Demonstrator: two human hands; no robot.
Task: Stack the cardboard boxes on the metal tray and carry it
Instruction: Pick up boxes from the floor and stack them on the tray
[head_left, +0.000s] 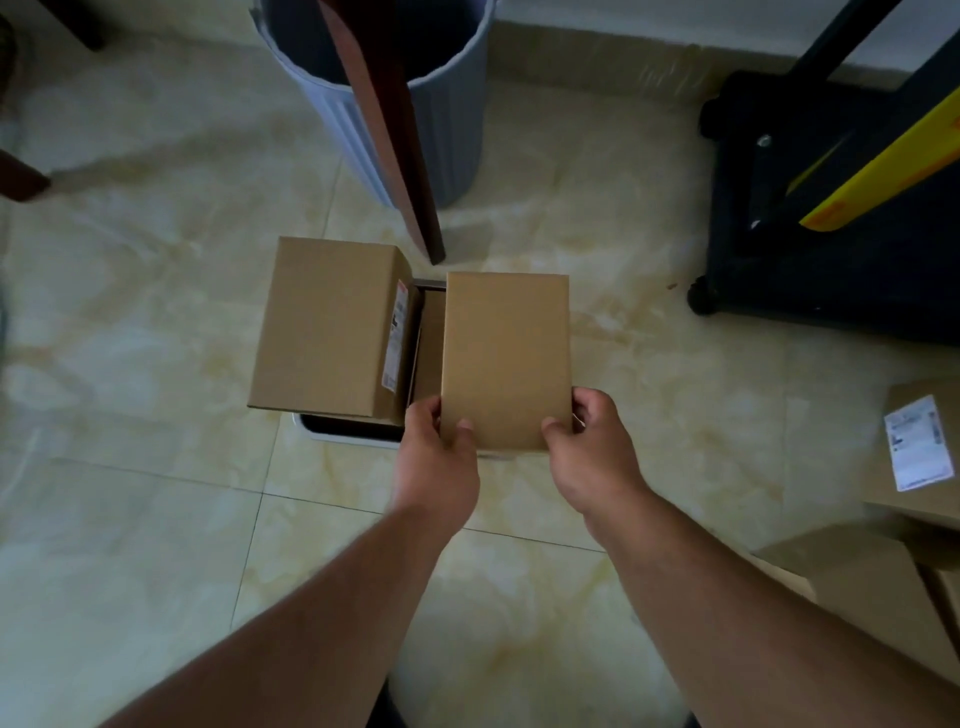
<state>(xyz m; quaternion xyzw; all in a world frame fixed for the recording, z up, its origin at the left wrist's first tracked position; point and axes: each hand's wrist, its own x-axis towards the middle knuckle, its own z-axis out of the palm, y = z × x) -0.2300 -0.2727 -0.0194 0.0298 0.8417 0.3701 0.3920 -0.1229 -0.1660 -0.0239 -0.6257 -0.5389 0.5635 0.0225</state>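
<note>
A metal tray (353, 434) lies on the tiled floor, mostly hidden under boxes; only its near rim and a far corner show. A large cardboard box (324, 325) with a label on its right side sits on the tray's left half. A plain cardboard box (506, 358) is over the tray's right half, and both hands hold its near end. My left hand (436, 457) grips the near left corner, thumb on top. My right hand (589, 452) grips the near right corner. Whether this box rests on the tray or hangs above it I cannot tell.
A grey ribbed bin (415, 104) and a dark wooden leg (400, 156) stand just beyond the tray. A black wheeled base (810, 208) with a yellow part is at the right. More cardboard boxes (883, 545), one with a white label, lie at the near right.
</note>
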